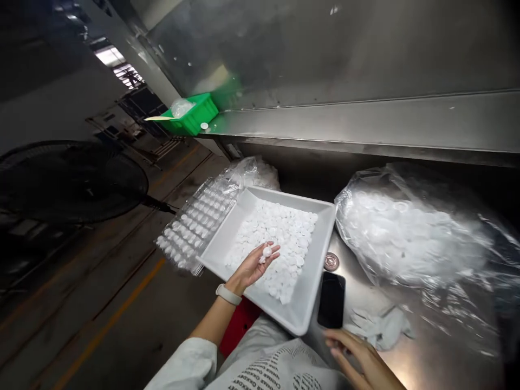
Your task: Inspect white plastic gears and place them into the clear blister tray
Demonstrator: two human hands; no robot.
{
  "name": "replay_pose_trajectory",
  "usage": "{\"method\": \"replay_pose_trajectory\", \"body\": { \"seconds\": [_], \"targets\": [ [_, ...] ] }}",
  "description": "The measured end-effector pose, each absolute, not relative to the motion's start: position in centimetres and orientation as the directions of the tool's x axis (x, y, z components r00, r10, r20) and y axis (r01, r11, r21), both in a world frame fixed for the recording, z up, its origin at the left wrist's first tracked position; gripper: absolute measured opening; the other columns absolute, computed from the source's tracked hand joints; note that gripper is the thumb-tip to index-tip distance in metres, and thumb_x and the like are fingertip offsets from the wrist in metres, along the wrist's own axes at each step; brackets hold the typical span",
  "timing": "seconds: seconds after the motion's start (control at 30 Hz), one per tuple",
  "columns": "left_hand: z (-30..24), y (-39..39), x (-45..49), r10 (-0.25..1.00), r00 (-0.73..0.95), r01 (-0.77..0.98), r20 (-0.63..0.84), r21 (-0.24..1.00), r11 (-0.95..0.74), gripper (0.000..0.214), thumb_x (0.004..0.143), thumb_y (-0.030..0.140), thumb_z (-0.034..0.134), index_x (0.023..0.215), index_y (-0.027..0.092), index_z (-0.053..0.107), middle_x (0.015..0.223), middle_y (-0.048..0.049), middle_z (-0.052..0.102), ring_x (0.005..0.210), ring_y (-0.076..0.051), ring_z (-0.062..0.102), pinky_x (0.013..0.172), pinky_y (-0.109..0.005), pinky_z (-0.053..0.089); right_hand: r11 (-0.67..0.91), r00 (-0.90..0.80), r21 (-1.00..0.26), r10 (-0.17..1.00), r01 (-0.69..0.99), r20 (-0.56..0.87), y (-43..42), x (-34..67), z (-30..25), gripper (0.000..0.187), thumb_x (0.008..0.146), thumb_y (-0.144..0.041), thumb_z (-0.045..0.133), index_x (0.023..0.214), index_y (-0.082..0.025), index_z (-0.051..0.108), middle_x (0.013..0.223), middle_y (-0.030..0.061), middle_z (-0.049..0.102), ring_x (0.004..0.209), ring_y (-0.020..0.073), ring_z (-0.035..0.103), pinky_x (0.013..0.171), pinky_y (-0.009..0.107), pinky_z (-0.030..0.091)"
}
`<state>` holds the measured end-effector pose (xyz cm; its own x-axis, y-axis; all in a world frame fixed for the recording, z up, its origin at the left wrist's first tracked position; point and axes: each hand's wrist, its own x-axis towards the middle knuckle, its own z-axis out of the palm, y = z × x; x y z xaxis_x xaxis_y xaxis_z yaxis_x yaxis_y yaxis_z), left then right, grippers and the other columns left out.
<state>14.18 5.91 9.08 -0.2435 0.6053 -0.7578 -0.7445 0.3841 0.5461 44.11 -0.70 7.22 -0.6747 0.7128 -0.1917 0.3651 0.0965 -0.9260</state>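
Note:
My left hand [255,265] lies palm up over a white tray [312,281] filled with several small white round caps [280,238]. One white cap [267,252] rests at its fingertips, the fingers lightly curled around it. My right hand [357,357] rests near the bottom edge on the steel table, fingers stretched out, just below a black phone [331,299] and beside a crumpled white glove [377,327]. A clear blister tray [199,222] holding white caps sits left of the white tray.
A big clear plastic bag of white parts [406,238] lies on the steel table at right. A small round metal piece [331,261] sits by the tray. A green bin [190,116] stands on the far shelf. A black fan [69,181] stands left.

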Motion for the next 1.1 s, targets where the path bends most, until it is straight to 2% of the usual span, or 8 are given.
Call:
{"method": "replay_pose_trajectory", "body": {
  "seconds": [0.23,0.37,0.43,0.5,0.67,0.87,1.0,1.1],
  "targets": [
    [5.7,7.8,12.2,0.779,0.097,-0.744,-0.62,0.475,0.47,0.033,0.086,0.019,0.059,0.118,0.013,0.056,0.123,-0.011,0.059,0.107,-0.02,0.061,0.087,-0.038,0.054,0.384,-0.597,-0.82,0.8,0.424,0.066,3.7,34.7,5.1,0.03,0.096,-0.027,0.044,0.124,-0.028,0.053,0.111,0.0048,0.063,0.101,0.0193,0.061,0.086,0.033,0.05],
    [3.5,3.9,11.4,0.833,0.244,-0.757,-0.496,0.44,0.483,0.028,0.084,0.01,0.058,0.112,0.01,0.059,0.119,-0.0138,0.063,0.104,-0.018,0.064,0.093,-0.029,0.051,0.585,-0.425,-0.533,0.811,0.611,0.402,2.8,29.2,4.5,0.038,0.094,-0.028,0.05,0.132,-0.025,0.045,0.107,0.0064,0.061,0.091,0.0193,0.061,0.075,0.032,0.049],
    [2.7,1.9,9.8,0.829,0.312,-0.74,-0.464,0.429,0.519,0.03,0.085,0.011,0.055,0.115,0.011,0.057,0.115,-0.0117,0.065,0.098,-0.015,0.066,0.088,-0.026,0.053,0.526,-0.413,-0.517,0.851,0.676,0.326,1.5,25.9,3.6,0.03,0.095,-0.029,0.049,0.125,-0.027,0.051,0.106,0.0039,0.06,0.085,0.016,0.062,0.068,0.028,0.049],
    [2.2,0.2,7.6,0.814,0.354,-0.716,-0.459,0.427,0.552,0.035,0.086,0.011,0.052,0.122,0.014,0.052,0.112,-0.0091,0.067,0.097,-0.012,0.066,0.087,-0.022,0.052,0.434,-0.366,-0.614,0.898,0.659,0.243,-0.2,22.6,2.6,0.019,0.094,-0.029,0.05,0.111,-0.027,0.058,0.103,0.0009,0.06,0.083,0.0125,0.062,0.068,0.025,0.05],
    [1.7,-1.6,1.8,0.755,0.472,-0.649,-0.456,0.399,0.647,0.047,0.09,0.016,0.045,0.136,0.017,0.038,0.127,-0.0103,0.061,0.118,-0.016,0.059,0.1,-0.028,0.048,0.242,-0.018,-0.811,0.961,0.533,0.275,-4.7,15.7,0.9,0.01,0.09,-0.026,0.059,0.099,-0.029,0.062,0.108,-0.0036,0.061,0.089,0.0096,0.06,0.076,0.021,0.05],
    [1.2,-1.1,-0.7,0.721,0.53,-0.665,-0.446,0.309,0.68,0.053,0.09,0.02,0.046,0.141,0.022,0.034,0.13,-0.0089,0.061,0.125,-0.019,0.054,0.108,-0.032,0.041,0.105,0.154,-0.836,0.963,0.538,0.22,-5.4,12.8,0.2,0.032,0.086,-0.023,0.063,0.116,-0.032,0.055,0.11,-0.0027,0.061,0.09,0.0117,0.056,0.075,0.025,0.047],
    [1.0,-0.1,-0.7,0.696,0.573,-0.685,-0.433,0.212,0.697,0.054,0.091,0.021,0.044,0.143,0.022,0.032,0.13,-0.0093,0.06,0.124,-0.021,0.055,0.109,-0.036,0.041,0.09,0.21,-0.868,0.953,0.488,0.216,-4.5,12.8,0.2,0.046,0.084,-0.025,0.066,0.126,-0.032,0.049,0.124,0.0015,0.056,0.11,0.0189,0.055,0.088,0.032,0.047],
    [0.8,0.3,-0.7,0.676,0.599,-0.691,-0.429,0.149,0.707,0.054,0.091,0.021,0.042,0.144,0.021,0.031,0.134,-0.0102,0.058,0.125,-0.022,0.054,0.111,-0.037,0.038,0.08,0.207,-0.881,0.958,0.467,0.197,-4.3,12.5,0.0,0.06,0.082,-0.025,0.067,0.136,-0.033,0.04,0.137,0.0037,0.046,0.127,0.0242,0.045,0.102,0.04,0.044]
  ]
}}
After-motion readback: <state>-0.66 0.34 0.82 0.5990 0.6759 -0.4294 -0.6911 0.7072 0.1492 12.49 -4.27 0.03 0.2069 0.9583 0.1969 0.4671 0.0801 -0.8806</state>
